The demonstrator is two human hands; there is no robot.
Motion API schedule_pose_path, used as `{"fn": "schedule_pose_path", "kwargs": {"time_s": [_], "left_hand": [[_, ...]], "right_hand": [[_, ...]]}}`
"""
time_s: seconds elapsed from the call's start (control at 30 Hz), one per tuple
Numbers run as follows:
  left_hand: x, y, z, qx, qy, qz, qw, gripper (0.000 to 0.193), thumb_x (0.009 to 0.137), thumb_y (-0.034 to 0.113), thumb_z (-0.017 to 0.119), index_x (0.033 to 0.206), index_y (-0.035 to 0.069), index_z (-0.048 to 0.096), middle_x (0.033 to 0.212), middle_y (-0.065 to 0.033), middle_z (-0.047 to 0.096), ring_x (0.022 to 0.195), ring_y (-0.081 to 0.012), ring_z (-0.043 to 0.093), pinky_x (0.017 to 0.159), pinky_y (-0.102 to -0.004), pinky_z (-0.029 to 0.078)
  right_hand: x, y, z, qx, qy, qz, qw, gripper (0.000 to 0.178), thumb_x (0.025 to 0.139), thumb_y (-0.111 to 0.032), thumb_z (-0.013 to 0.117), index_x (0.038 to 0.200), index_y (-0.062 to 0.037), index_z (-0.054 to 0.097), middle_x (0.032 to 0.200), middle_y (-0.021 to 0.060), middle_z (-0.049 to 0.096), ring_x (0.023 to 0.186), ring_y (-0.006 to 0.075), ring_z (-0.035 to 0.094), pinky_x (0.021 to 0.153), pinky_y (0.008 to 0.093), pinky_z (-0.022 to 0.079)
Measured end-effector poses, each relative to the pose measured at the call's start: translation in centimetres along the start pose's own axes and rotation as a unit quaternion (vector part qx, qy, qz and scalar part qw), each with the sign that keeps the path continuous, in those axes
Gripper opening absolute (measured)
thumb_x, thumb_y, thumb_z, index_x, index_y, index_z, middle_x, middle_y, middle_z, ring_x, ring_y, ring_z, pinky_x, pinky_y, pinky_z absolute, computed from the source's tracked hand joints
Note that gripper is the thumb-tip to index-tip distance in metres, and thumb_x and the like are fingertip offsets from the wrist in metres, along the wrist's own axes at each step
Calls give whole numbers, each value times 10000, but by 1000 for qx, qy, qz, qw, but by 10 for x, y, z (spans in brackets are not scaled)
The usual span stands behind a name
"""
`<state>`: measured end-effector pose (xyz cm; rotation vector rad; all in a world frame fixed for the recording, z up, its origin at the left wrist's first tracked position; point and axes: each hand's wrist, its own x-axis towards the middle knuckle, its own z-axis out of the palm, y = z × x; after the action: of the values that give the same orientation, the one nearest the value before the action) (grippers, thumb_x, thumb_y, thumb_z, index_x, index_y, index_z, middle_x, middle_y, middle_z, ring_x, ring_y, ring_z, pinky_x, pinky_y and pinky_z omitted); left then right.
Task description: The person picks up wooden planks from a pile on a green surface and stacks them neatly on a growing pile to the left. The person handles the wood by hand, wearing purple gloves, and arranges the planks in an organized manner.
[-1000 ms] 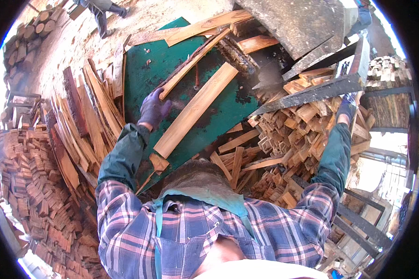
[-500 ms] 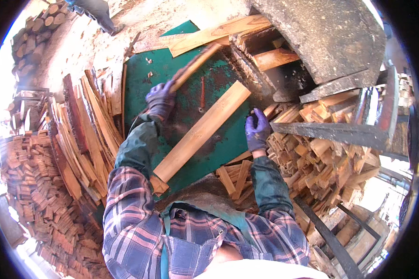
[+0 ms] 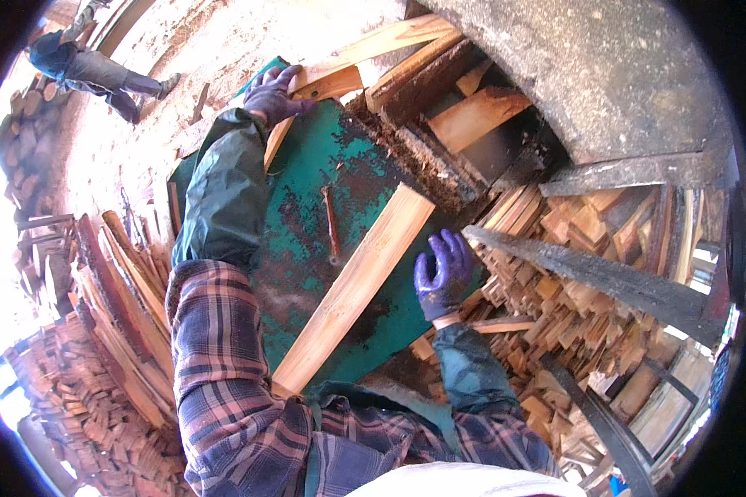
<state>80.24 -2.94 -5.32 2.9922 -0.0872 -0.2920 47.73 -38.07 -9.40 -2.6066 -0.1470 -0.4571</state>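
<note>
My left hand point(image 3: 275, 95), in a purple glove, reaches to the far left corner of the green metal table point(image 3: 294, 219). Its fingers are spread over the end of a wooden board point(image 3: 330, 81) lying there. Below that wrist, a narrow wood strip point(image 3: 278, 142) shows partly behind my sleeve. Near the table's right edge my right hand point(image 3: 443, 277), also gloved, is raised with loosely bent fingers apart and nothing in them. Just left of it a pale plank point(image 3: 360, 282) lies slantwise across the table. A rusty rod point(image 3: 331, 224) lies beyond the plank.
Beyond the table, a dark recess holds a wood piece point(image 3: 481, 116) beside a grey slab point(image 3: 605, 74). A metal bar point(image 3: 588, 269) juts in over split wood point(image 3: 572, 311) at right. Long slabs point(image 3: 128, 315) lean at left. Another person point(image 3: 91, 70) stands far left.
My left hand has moved away and left to the table's far corner, and the wood strip it held now lies by the wrist. My right hand's fingers have opened wider.
</note>
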Motion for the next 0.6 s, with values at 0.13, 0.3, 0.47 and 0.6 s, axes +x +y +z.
{"fn": "schedule_pose_path", "kwargs": {"time_s": [0.13, 0.3, 0.47, 0.6], "left_hand": [[-33, -27, 36, 11, 96, 24, 995, 662, 945, 606, 599, 1477, 220, 515, 1370, -197, 589, 1257, -439, 548, 1078, -543, 434], [-66, -52, 3, 71, -4, -163, 984, 603, 993, 586, 506, 1440, 183, 550, 1413, -234, 586, 1312, -459, 546, 1092, -552, 434], [-49, 12, -28, -363, -76, 57, 927, 702, 984, 474, 658, 1526, 79, 451, 1484, -224, 542, 1316, -307, 583, 1066, -399, 487], [3, 91, -6, -410, -210, 223, 859, 805, 894, 466, 789, 1493, 15, 493, 1388, -177, 612, 1268, -209, 580, 1071, -404, 487]], "right_hand": [[1, -2, -9, 1, -25, 12, 1000, 348, 883, -193, 696, 1212, -83, 674, 1336, 167, 632, 1277, 407, 543, 1082, 566, 417], [-1, 3, -19, 47, -7, -34, 998, 322, 856, -136, 699, 1176, -101, 695, 1304, 136, 651, 1260, 374, 566, 1066, 526, 463], [1, 6, -13, 75, -2, -14, 997, 246, 858, -174, 742, 1090, -98, 724, 1222, 116, 688, 1229, 371, 581, 1067, 518, 446], [-2, 5, -8, 72, 20, 0, 997, 271, 864, -218, 758, 1101, -92, 722, 1205, 113, 695, 1216, 366, 586, 1073, 514, 432]]}}
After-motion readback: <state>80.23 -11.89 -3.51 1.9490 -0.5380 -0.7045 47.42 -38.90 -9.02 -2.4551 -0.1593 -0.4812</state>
